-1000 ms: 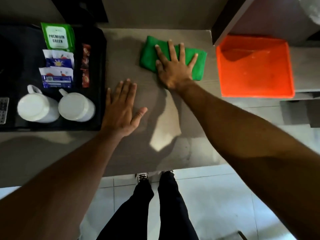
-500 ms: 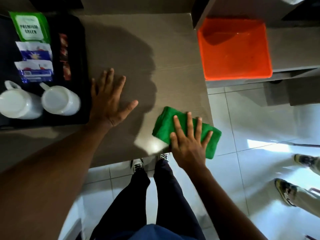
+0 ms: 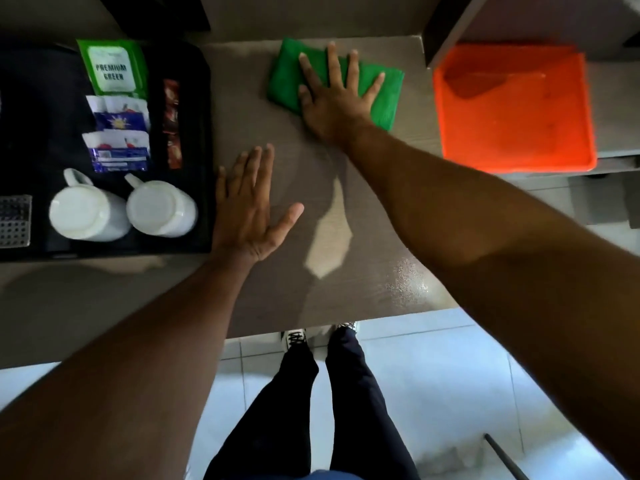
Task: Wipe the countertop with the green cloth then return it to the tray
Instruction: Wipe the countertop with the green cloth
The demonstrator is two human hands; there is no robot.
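A folded green cloth (image 3: 382, 95) lies at the far side of the grey-brown countertop (image 3: 311, 188). My right hand (image 3: 332, 95) presses flat on the cloth with fingers spread, covering its middle. My left hand (image 3: 251, 209) rests flat and open on the bare countertop, just right of the black tray. An orange tray (image 3: 516, 109), with nothing in it, sits on a lower shelf to the right of the cloth.
A black tray (image 3: 204, 150) at the left holds two white mugs (image 3: 124, 209), a green tea packet (image 3: 110, 67) and several sachets. A dark upright panel (image 3: 446, 26) stands between counter and orange tray. My legs and tiled floor (image 3: 433, 393) show below the counter's near edge.
My right hand has pushed the green cloth from the near right corner of the counter back to its far side. My left hand has stayed flat in place.
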